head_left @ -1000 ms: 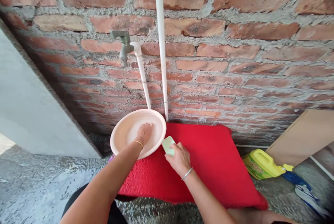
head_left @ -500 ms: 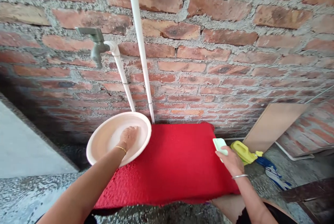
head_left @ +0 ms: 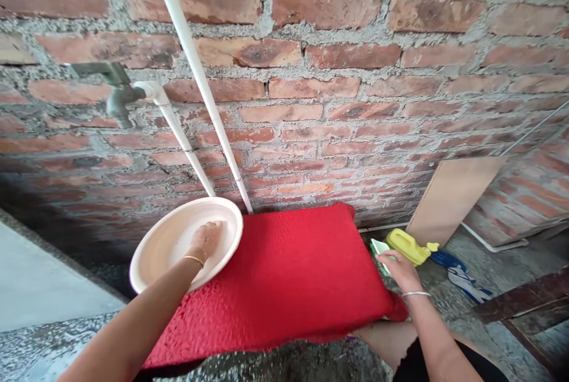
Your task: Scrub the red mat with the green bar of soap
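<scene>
Inside the cream-coloured plastic basin (head_left: 146,251), my left hand (head_left: 205,241) is low near the bottom, its fingers curled under. What they hold, if anything, is hidden from above. The basin rests on the left end of a red cloth (head_left: 293,275), which covers a low, flat surface. Off the cloth's right edge, my right hand (head_left: 400,269) grips a pale green scrub brush (head_left: 380,247) between thumb and fingers. Green bristles seem to show along its far side.
A grey tap (head_left: 119,94) juts from the brick wall above the basin, beside white pipes (head_left: 195,67). On the right floor are a yellow jug (head_left: 406,245), blue-and-white gloves (head_left: 464,278) and a leaning board (head_left: 457,198). A pale slab (head_left: 40,275) stands left.
The view has shifted to the right. My right hand has tilted the brush, so its side shows more. My left hand stays inside the basin.
</scene>
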The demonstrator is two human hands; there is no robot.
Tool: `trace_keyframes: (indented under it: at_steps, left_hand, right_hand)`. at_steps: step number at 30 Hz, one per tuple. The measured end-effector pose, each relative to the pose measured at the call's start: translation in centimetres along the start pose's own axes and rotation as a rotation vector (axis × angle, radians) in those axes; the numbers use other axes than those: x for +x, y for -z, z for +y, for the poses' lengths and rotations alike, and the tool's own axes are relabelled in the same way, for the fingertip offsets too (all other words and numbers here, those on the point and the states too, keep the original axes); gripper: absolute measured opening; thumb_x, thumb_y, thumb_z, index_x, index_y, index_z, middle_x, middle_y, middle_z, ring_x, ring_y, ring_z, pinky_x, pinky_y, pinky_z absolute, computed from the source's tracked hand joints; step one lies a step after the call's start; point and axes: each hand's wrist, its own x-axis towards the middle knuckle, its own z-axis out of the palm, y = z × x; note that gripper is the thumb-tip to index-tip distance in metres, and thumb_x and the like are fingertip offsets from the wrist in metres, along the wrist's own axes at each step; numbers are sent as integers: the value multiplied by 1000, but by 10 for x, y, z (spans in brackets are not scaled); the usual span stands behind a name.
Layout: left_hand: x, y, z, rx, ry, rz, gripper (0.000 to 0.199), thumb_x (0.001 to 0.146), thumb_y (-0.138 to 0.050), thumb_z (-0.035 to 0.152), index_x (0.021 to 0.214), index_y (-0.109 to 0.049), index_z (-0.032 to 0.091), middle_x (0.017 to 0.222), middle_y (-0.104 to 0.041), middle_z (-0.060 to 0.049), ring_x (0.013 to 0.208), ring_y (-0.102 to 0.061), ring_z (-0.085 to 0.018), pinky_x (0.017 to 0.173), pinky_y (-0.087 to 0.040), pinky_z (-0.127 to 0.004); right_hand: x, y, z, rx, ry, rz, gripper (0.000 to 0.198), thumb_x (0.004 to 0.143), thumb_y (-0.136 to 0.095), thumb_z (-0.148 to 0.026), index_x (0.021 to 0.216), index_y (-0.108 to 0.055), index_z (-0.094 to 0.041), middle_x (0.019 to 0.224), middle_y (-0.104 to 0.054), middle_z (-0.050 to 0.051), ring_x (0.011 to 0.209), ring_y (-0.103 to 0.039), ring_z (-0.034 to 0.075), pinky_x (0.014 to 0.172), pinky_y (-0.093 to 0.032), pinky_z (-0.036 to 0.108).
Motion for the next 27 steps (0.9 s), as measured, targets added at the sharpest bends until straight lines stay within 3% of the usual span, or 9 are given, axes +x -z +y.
trace_keyframes:
  at_steps: [5,11,15,18,22,25,27]
  left_hand:
    - [0,-5,-1,0,-15,4,32,88,-42,4,113,-61,4,100,-68,-22,97,-68,-29,83,-52,-39]
    - [-4,-2,-1,18,-56,25,38,88,-39,0,118,-62,4,105,-68,-23,100,-67,-29,85,-53,-40]
    - [-4,-1,-1,21,-46,26,35,87,-43,3,116,-62,4,102,-69,-23,98,-68,-29,83,-54,-40]
    - [-2,-2,0,11,-20,21,32,87,-45,7,114,-61,3,101,-69,-24,97,-69,-30,81,-55,-43]
    - [-1,-5,4,-19,17,8,31,90,-46,15,116,-59,3,101,-68,-24,93,-69,-31,76,-55,-44]
    - [0,-5,9,-55,33,2,33,90,-49,20,118,-58,5,102,-67,-24,95,-68,-31,76,-55,-45]
    - [0,-3,13,-76,53,-3,35,90,-50,22,119,-57,4,104,-66,-24,96,-67,-32,75,-56,-47]
  right_hand:
    - [-32,3,-14,135,25,-82,49,72,-57,-61,98,-71,-22,85,-70,5,77,-64,23,70,-47,32]
    - [-124,-30,-74,66,541,-236,28,78,-63,-44,100,-69,-27,96,-63,3,88,-63,20,80,-48,30]
    - [-151,-42,-96,-129,692,-258,23,79,-65,-35,101,-69,-29,95,-63,2,89,-62,21,84,-46,32]
    - [-136,-34,-85,-244,639,-204,26,80,-64,-37,104,-69,-30,95,-63,3,86,-61,21,82,-46,32]
    - [-99,-12,-45,-296,446,-132,31,83,-56,-45,108,-68,-29,96,-62,4,81,-63,21,76,-46,33]
    - [-80,0,-23,-265,273,-46,36,84,-50,-54,107,-65,-32,96,-62,7,80,-64,25,71,-48,38]
    - [-77,0,-25,-185,249,-34,37,84,-47,-59,105,-64,-34,97,-63,8,82,-65,28,69,-49,40]
